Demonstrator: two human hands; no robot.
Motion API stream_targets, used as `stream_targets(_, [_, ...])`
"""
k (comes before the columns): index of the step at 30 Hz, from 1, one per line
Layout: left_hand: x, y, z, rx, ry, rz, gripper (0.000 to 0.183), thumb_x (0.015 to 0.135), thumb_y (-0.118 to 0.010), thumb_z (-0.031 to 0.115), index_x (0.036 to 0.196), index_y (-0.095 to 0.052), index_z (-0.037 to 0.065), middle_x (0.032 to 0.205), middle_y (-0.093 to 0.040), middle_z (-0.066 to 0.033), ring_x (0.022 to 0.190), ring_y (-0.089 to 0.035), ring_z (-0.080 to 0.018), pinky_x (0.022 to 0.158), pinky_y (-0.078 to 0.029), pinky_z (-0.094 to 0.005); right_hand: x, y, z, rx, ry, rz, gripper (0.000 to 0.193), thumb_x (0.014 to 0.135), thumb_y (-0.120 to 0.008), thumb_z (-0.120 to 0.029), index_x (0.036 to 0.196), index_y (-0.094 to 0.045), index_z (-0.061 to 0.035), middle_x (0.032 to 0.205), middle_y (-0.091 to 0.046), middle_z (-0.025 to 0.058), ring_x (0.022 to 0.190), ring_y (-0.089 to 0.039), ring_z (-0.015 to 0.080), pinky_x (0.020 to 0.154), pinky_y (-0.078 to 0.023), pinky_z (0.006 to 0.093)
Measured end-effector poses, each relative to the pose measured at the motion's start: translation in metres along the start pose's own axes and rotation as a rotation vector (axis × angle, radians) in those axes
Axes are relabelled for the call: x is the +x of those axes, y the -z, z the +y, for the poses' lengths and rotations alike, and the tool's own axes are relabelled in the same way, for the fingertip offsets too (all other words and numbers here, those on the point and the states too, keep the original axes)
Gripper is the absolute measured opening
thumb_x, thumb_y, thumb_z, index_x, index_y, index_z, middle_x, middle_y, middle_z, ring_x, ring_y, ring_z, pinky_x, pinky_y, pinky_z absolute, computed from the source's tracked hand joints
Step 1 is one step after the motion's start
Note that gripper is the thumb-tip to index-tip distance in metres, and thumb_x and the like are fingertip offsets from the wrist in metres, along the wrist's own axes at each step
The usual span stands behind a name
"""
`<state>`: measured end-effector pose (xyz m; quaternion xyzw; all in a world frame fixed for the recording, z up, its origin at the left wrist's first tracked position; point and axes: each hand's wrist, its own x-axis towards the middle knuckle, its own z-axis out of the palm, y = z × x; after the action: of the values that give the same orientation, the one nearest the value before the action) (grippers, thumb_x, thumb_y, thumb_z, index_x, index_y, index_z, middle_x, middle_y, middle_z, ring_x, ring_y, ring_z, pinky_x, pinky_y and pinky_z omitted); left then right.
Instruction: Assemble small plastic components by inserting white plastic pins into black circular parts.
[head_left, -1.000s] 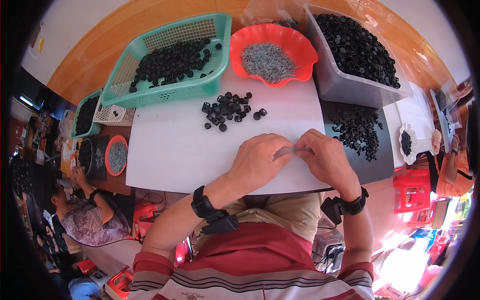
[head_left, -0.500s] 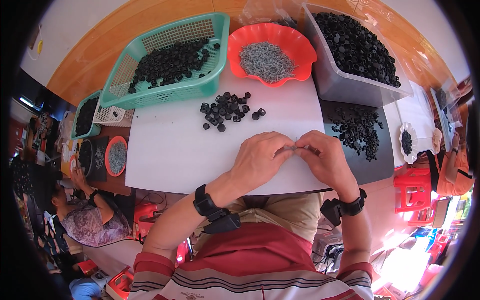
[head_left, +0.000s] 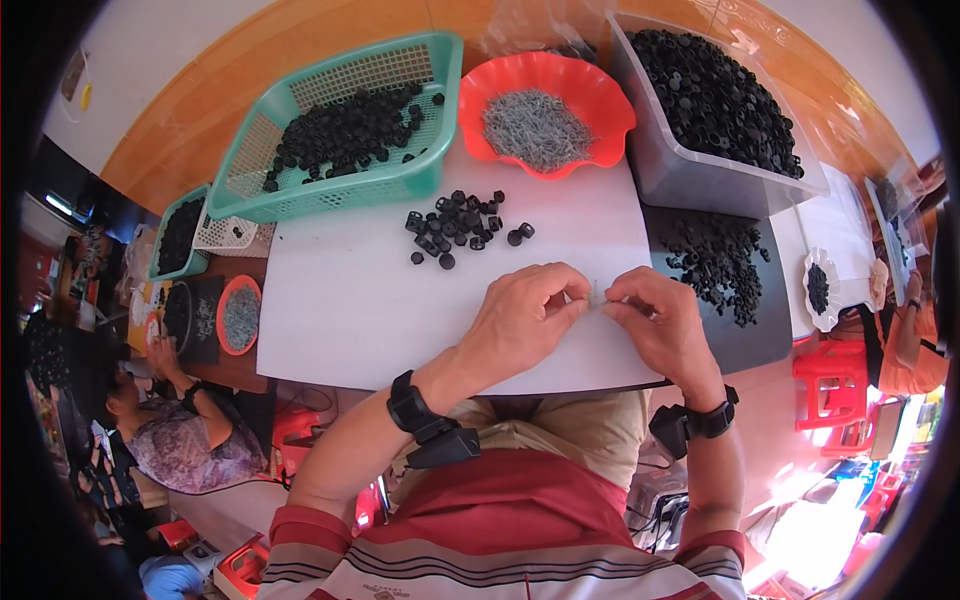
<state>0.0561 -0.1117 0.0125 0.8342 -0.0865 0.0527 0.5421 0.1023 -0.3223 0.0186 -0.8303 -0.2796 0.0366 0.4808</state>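
Observation:
Over the right front of the white sheet (head_left: 340, 330), my hands face each other with their fingertips close together. My left hand (head_left: 522, 318) pinches with thumb and forefinger. My right hand (head_left: 660, 322) is closed in a similar pinch. Thin grey metal pins (head_left: 596, 296) show faintly between the fingertips; their exact shape and number are too small to tell. Beyond my left hand lies a loose cluster of small black plastic caps (head_left: 455, 225). At the back, a red wavy-edged bowl (head_left: 605, 85) contains a heap of thin silvery metal pins (head_left: 537, 130).
A green basket (head_left: 340, 195) of black parts stands back left. A clear plastic bin (head_left: 700, 185) of black caps is back right. Small black pieces (head_left: 718, 265) cover part of a dark board on my right. Another person (head_left: 195, 420) works at the left; red stools (head_left: 830, 380) stand right.
My fingertips have drawn slightly apart, the right hand shifting a little to the right. The view has moved slightly. The caps and containers stay in place.

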Motion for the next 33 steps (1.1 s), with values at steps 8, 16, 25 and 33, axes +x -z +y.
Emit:
stream_targets(8, [0.003,0.0,-0.01,0.272,-0.289,0.027,0.011,0.084,-0.077,0.005,0.095,-0.074,0.005,0.092,-0.074,-0.0096,0.086,-0.07,-0.0273,0.075,-0.056,-0.0351,-0.004,0.001,0.001,0.031,0.0,0.102,0.012,0.087,-0.075,0.001,0.098,-0.071,0.0001,0.095,-0.071,0.0086,0.072,-0.064,0.0168,0.066,-0.052,0.0291])
stream_targets(16, [0.029,0.043,-0.019,0.598,-0.288,0.344,0.014,0.084,-0.077,0.008,0.097,-0.075,0.004,0.098,-0.075,-0.0114,0.095,-0.07,-0.0321,0.084,-0.056,-0.0417,-0.011,0.008,-0.001,0.093,0.036,0.161,0.011,0.086,-0.075,0.001,0.097,-0.07,-0.0002,0.092,-0.07,0.0066,0.069,-0.061,0.0129,0.064,-0.05,0.0269])
stream_targets(25, [0.065,0.052,-0.031,0.937,-0.065,0.28,0.02,0.084,-0.075,0.015,0.101,-0.077,0.004,0.097,-0.075,-0.0138,0.098,-0.067,-0.0344,0.086,-0.054,-0.0464,-0.022,0.012,-0.01,0.164,0.066,0.142,0.012,0.086,-0.077,0.002,0.096,-0.071,0.0008,0.093,-0.07,0.0075,0.068,-0.062,0.0118,0.063,-0.051,0.0257])
stream_targets(33, [0.068,0.055,-0.04,0.889,-0.138,0.251,0.016,0.084,-0.07,0.011,0.095,-0.077,0.002,0.093,-0.074,-0.0154,0.095,-0.068,-0.0345,0.085,-0.054,-0.0459,-0.026,0.01,-0.01,0.279,0.046,0.129,0.012,0.087,-0.077,0.003,0.098,-0.072,0.0016,0.095,-0.071,0.0081,0.072,-0.064,0.0103,0.065,-0.052,0.0248])
